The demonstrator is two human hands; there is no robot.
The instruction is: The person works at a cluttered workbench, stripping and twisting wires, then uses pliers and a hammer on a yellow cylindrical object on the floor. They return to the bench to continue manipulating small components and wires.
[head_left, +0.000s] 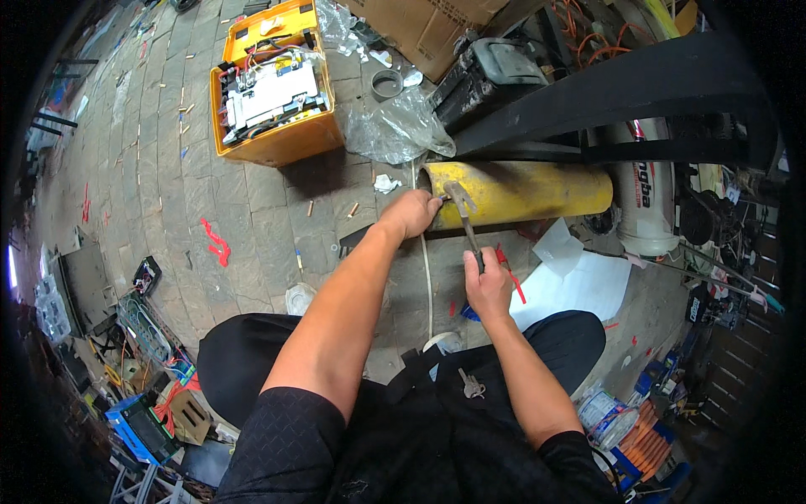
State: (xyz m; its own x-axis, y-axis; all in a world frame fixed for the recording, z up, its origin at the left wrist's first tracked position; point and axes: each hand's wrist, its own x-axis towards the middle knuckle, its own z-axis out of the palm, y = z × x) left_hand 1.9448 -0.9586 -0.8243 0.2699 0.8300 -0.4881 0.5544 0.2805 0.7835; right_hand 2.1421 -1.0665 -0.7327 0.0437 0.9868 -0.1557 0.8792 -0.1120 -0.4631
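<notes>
A worn yellow metal cylinder (537, 191) lies on its side on the paving in front of me. My left hand (410, 215) is at its left end, thumb and fingers pinched together on something small and thin, mostly hidden. In my right hand (489, 286) is a claw hammer (467, 220), gripped by its dark handle. The hammer's head is over the cylinder's left part, close to my left fingertips; whether it touches the metal I cannot tell.
An orange toolbox (281, 143) full of parts stands open at the far left. Clear plastic wrap (399, 130) and a black-legged frame (604, 101) are behind the cylinder. White sheets (579, 281) lie at the right; a white cord (427, 286) runs along the floor, with red scraps (216, 244) about.
</notes>
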